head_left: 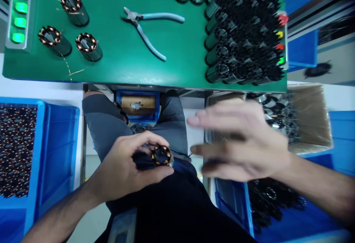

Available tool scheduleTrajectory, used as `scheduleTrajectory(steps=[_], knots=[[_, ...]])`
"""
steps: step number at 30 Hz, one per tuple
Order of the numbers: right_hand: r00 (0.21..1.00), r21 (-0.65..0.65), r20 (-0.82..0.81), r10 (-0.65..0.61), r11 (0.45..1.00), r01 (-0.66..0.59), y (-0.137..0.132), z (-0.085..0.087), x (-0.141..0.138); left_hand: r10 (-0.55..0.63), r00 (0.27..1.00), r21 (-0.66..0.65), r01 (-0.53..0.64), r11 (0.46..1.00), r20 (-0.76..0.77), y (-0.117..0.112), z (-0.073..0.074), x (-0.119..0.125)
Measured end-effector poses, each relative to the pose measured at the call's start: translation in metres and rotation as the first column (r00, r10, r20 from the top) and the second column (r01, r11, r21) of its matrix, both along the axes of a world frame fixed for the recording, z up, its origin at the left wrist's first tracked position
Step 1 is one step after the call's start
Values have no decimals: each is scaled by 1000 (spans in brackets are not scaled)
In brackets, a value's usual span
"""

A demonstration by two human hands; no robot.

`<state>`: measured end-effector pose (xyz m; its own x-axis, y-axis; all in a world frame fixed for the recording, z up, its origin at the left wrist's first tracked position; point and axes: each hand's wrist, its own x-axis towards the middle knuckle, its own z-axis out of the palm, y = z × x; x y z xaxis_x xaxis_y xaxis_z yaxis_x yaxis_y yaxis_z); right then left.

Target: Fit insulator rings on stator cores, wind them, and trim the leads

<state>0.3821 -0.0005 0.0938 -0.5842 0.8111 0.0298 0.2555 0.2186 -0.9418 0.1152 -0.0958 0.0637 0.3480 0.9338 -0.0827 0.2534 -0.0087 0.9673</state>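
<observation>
My left hand (133, 161) is wrapped round a copper-wound motor stator (161, 156), held over my lap with its wound end facing up. To its right, my right hand (238, 139) is blurred by motion, its fingers stretched out and apart with nothing seen in them. On the green table beyond stand three wound stators (88, 47) with bits of copper wire about them. Diagonal cutting pliers (138, 17) with light blue handles lie spread on the tabletop.
Rows of black-topped stators (235, 40) crowd the green table's (116, 62) right side. A blue crate (55, 143) of wound stators stands at left. A cardboard box (310, 121) of metal parts and a blue bin (235, 198) of black parts stand at right. Green lamps (20, 12) glow at far left.
</observation>
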Motion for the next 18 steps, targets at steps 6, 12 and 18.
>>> scheduleTrajectory(steps=[6, 12, 18], knots=[[959, -739, -68, 276, 632, -234, 9, -8, -4, 225, 912, 684, 79, 725, -343, -3, 1, -6], [930, -410, 22, 367, 852, -326, 1, -2, -15, 193, 912, 617, 79, 783, -362, 2, 6, 2], [969, -202, 47, 243, 952, -230, 21, 4, 1, 176, 949, 458, -39, 888, -262, 0, 1, -2]])
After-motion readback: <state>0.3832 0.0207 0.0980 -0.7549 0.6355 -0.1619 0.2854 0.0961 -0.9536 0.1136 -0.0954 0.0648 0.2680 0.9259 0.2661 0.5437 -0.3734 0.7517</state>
